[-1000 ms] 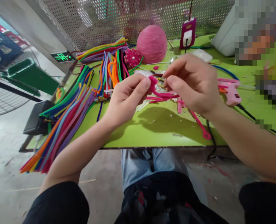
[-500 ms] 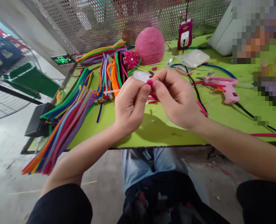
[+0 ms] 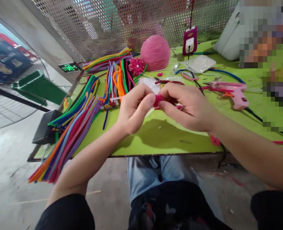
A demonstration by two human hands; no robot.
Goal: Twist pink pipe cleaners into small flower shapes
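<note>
My left hand (image 3: 137, 107) and my right hand (image 3: 189, 107) meet above the front of the table, both closed. Between their thumbs and forefingers they pinch a small dark pink fuzzy piece (image 3: 158, 99), which looks like bent pipe cleaner; the fingers cover most of it. A small shiny pearl-like bit (image 3: 179, 106) shows at my right fingers; I cannot tell whether it is a ring. Red-handled pliers (image 3: 171, 82) lie just behind my hands, beside a clear bag (image 3: 149, 83). A pink loop (image 3: 215, 140) shows by my right forearm.
Bundles of coloured pipe cleaners (image 3: 78, 127) cover the table's left side. Behind them are a pink flower (image 3: 136, 66) and a pink ball (image 3: 155, 52). At right lies a pink glue gun (image 3: 237, 94) with its black cord. A fan (image 3: 14, 102) stands left.
The view has shifted, so the table sits slightly lower. My right hand has turned, uncovering the pliers and the pearl-like bit. Both hands still pinch the pink piece.
</note>
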